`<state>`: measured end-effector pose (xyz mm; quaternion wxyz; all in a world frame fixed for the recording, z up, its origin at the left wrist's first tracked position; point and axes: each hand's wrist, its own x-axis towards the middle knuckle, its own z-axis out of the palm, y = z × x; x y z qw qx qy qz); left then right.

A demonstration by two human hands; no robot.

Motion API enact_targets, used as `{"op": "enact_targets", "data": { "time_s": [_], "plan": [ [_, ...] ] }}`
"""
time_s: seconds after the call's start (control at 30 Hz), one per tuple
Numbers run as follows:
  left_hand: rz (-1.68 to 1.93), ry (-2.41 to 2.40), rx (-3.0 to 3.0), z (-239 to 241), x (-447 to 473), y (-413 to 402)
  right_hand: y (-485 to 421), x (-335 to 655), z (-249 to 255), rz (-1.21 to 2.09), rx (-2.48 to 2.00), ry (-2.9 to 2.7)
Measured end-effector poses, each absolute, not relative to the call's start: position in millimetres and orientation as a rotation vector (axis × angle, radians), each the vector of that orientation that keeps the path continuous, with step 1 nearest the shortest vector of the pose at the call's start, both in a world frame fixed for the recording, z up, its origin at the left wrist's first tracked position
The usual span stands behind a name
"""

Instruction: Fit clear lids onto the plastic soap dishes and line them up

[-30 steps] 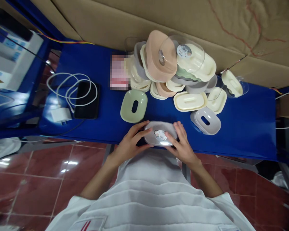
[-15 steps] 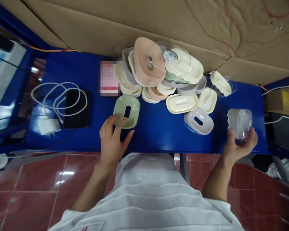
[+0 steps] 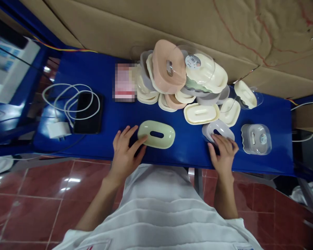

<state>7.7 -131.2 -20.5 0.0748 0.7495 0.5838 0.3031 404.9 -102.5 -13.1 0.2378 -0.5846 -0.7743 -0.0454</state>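
Note:
A pale green oval plastic dish with a slot in its middle [image 3: 165, 139] lies lengthwise on the blue table. Beside its left end my left hand [image 3: 125, 151] is spread, one fingertip touching the rim. My right hand [image 3: 223, 154] reaches over the near side of a lilac oval dish with a similar slot [image 3: 223, 127], fingers bent over it and thumb apart; it still rests on the table. Right of that hand stands a greyish box under a clear cover with a round sticker [image 3: 256, 139].
Behind the dishes is a heap of cream, peach and grey plastic pieces [image 3: 169, 69]. A cream oval piece [image 3: 202, 113] lies before it. At left are a black phone-like slab [image 3: 87, 123], a coiled white cable and a charger [image 3: 58, 130]. A cardboard-like wall [image 3: 114, 24] closes the back.
The green dish has turned from upright to lengthwise and shifted right and nearer. My right hand has left the clear-covered box, now set down, and moved left onto the lilac dish.

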Motion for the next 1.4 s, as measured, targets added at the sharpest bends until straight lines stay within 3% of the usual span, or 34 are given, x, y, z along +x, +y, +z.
{"op": "enact_targets", "data": {
  "time_s": [0.1, 0.2, 0.33, 0.5, 0.7, 0.87, 1.17, 1.4],
  "plan": [
    [1.065, 1.841, 2.177, -16, 15, -130, -110, 397, -13, -0.04, -1.502, -2.201],
    [1.123, 1.626, 2.276, -7, 37, -128, -117, 389, -8, 0.057, -1.4, -2.257],
    [0.844, 1.059, 2.475, 0, 81, -123, -102, 382, 7, 0.017, -1.419, -2.191],
    [0.59, 0.847, 2.645, -6, 121, -118, -33, 394, 24, -0.085, -1.51, -2.302],
    [0.678, 0.925, 2.71, -6, 141, -99, 7, 397, 35, 0.07, -1.366, -2.407],
    [0.692, 0.951, 2.799, -6, 143, -87, -16, 402, 40, 0.196, -1.413, -2.113],
    [0.859, 0.932, 2.721, -10, 84, -133, -48, 396, 1, 0.473, -1.581, -1.998],
    [1.13, 1.033, 2.481, -22, 63, -140, -49, 359, -11, 0.461, -1.549, -2.114]
  ]
}}
